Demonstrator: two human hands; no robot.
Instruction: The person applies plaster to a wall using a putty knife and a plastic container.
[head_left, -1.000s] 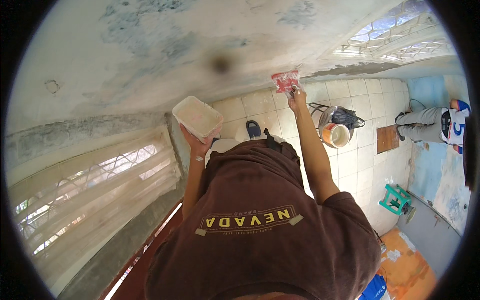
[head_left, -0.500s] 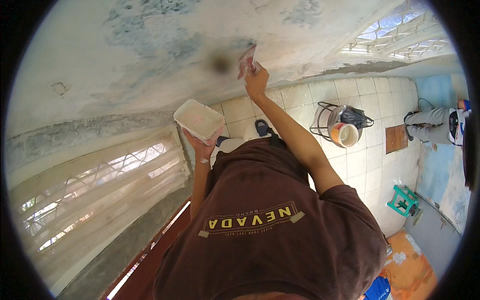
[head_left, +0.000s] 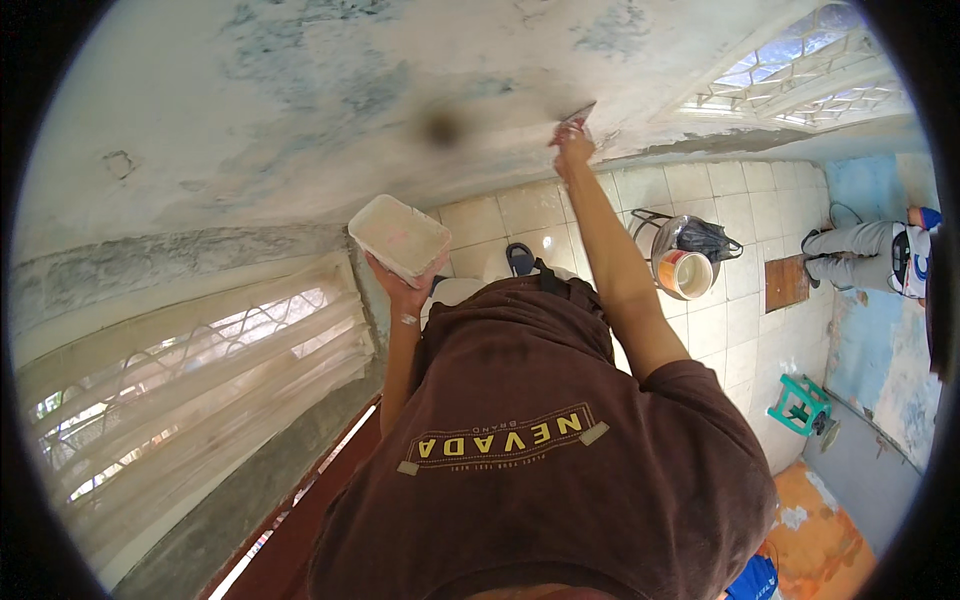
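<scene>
A pale, filler-smeared plastic tub (head_left: 400, 237) rests in my left hand (head_left: 405, 290), its open side tilted up; a thin pinkish-white layer coats the inside. Out to the right, my right hand (head_left: 572, 148) is closed round a putty knife (head_left: 577, 117) with a reddish handle. The blade's edge lies against the patchy white wall (head_left: 330, 120), or very near it; I cannot tell if it touches. Grey-blue stains and smoothed patches mark the wall around and left of the blade.
A dark-framed stool (head_left: 648, 225) carries a bucket (head_left: 687, 272) and a black plastic bag (head_left: 708, 237) on the tiled floor. A green stool (head_left: 800, 405) stands farther right. Another person in grey trousers (head_left: 865, 240) is at the far right. A curtained window (head_left: 200, 370) is at left.
My right hand has swept the putty knife to the right along the wall, and the blade has turned. My left hand and the tub have hardly moved.
</scene>
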